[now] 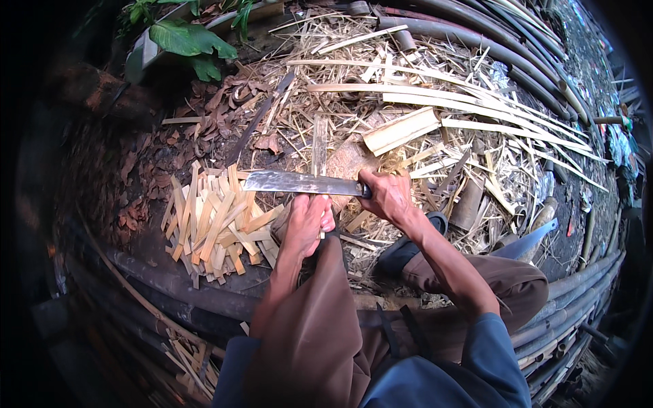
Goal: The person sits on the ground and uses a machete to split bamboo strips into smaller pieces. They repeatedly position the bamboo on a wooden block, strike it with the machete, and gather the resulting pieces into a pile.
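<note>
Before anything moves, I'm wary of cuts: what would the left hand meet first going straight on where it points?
Likely the knife, which crosses just beyond the left hand in view, though depth is unclear and it might pass under.

Single head-worn fisheye view. Looks steeply down over your trousers (pixel 306 319); your left hand (pixel 307 221) and right hand (pixel 390 197) near, mid-frame. Rim dark.

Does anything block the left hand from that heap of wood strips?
Nothing visible does: the heap lies left of the left hand; the knife in the right hand crosses beyond that left hand.
</note>
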{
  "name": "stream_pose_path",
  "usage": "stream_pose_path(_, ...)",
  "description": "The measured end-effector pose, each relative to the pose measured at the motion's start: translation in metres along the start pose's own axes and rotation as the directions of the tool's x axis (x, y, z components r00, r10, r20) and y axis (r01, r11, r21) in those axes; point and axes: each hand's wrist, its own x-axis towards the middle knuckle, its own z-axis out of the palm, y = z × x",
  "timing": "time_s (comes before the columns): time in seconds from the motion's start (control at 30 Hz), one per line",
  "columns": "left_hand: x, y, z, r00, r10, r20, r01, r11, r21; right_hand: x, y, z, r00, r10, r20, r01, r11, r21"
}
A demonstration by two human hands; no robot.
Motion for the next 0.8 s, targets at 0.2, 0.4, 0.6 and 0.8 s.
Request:
stream_pose_path(0.2,-0.021,0.014,0.015,0.997,-0.075,0.024,0.075,0.997,0.025,0.013,0.034,0.0,0.996,0.089,-0.007,-0.089,0.996,-0.006)
stream_pose_path(0.4,-0.043,0.013,0.008,0.985,-0.172,0.002,0.172,0.985,0.011,0.013,0.047,-0.007,0.928,0.29,0.234,-0.278,0.957,-0.085)
stream_pose_path(0.6,-0.07,0.022,-0.019,0.993,-0.115,-0.016,0.116,0.985,0.126,-0.013,0.096,-0.017,0.865,0.502,-0.001,-0.498,0.859,0.121)
stream_pose_path(0.8,-0.014,0.016,0.01,0.994,-0.088,0.058,0.088,0.996,0.007,-0.02,-0.005,-0.018,0.989,0.147,0.034,-0.145,0.987,-0.065)
